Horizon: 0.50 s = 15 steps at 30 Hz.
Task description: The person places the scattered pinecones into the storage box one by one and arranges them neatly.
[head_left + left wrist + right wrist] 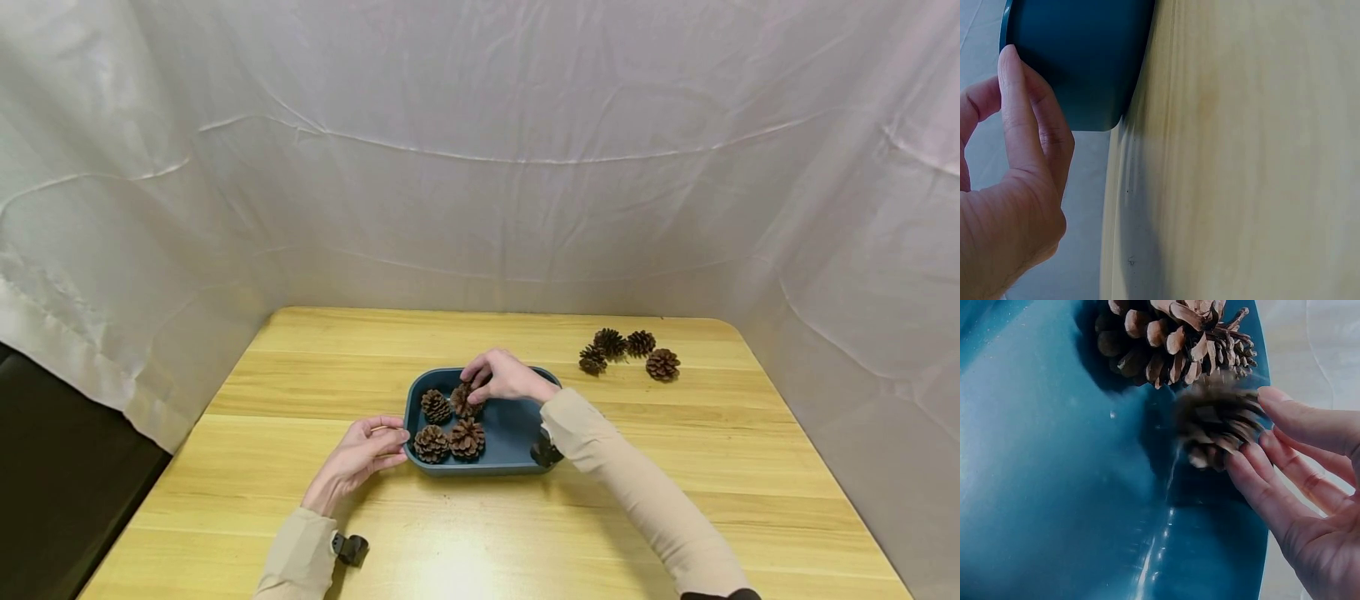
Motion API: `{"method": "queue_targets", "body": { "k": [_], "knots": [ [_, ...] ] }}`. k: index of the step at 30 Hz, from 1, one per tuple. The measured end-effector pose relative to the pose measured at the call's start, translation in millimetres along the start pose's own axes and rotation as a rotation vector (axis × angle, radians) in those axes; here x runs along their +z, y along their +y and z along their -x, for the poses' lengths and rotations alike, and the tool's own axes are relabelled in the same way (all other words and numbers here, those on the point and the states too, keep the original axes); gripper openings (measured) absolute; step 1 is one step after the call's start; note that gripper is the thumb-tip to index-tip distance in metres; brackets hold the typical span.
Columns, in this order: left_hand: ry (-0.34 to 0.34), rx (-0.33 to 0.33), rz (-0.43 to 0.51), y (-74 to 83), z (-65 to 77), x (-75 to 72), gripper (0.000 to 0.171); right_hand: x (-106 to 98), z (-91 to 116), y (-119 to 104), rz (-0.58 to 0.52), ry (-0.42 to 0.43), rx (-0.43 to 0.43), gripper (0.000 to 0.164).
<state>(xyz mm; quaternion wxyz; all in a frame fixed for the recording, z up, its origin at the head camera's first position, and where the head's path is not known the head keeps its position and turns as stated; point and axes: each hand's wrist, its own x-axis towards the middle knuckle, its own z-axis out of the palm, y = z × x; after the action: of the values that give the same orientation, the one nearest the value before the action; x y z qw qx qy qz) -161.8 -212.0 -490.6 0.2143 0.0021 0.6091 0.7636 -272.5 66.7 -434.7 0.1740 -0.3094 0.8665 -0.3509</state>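
Observation:
A dark blue tray (517, 433) with rounded corners lies on the table. Inside its left half, my right hand (504, 377) pinches a brown pine cone (465, 402) between thumb and fingertips. The right wrist view shows that pine cone (1216, 422) slightly blurred, close beside a larger one (1172, 340). Three other pine cones sit in the tray: one at back left (436, 406), one at front left (432, 444) and one to its right (467, 438). At the tray's left end my left hand (363, 454) grips the rim; its fingertips touch the wall (1079, 69).
Several pine cones (663, 364) lie in a loose group on the wooden table (300, 492) at the back right. White cloth (510, 208) hangs behind the table and along its sides. Something black (60, 475) stands beyond the left edge.

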Motion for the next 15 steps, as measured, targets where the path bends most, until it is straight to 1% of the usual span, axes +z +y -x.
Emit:
{"method": "queue_targets", "body": {
  "k": [5,15],
  "knots": [
    [-0.003,-0.001,0.006,0.1,0.3,0.1,0.018,-1.5,2.1,-0.4,-0.036,0.011,0.001,0.035],
    [-0.008,-0.001,0.014,1.3,1.6,0.7,0.02,-3.5,6.0,-3.0,-0.061,0.01,-0.011,0.034]
  ]
}}
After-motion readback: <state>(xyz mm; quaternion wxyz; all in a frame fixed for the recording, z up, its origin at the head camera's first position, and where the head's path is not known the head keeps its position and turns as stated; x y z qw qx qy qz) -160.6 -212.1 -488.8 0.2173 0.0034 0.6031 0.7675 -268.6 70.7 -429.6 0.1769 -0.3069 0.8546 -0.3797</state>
